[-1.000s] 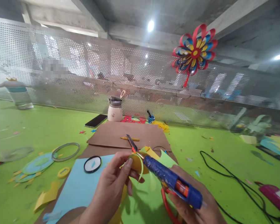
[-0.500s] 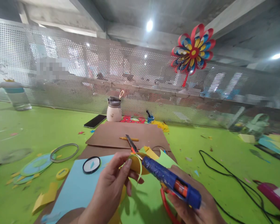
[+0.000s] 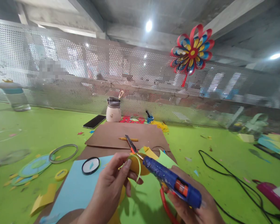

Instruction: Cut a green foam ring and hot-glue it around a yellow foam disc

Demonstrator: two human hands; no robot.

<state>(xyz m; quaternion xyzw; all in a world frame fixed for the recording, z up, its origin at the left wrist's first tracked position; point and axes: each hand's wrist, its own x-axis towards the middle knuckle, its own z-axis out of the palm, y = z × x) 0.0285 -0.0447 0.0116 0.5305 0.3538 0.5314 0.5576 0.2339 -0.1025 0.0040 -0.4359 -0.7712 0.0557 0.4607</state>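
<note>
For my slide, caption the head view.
Left hand pinches a yellow disc; right hand aims a glue gun at it.

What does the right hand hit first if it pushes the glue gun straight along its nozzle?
The right hand aims the glue gun up-left; its tip already seems to meet the yellow disc held by the left hand. Depth unclear.

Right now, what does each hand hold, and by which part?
Left hand pinches the yellow paper disc at its edge; right hand grips the blue glue gun by its handle.
</note>
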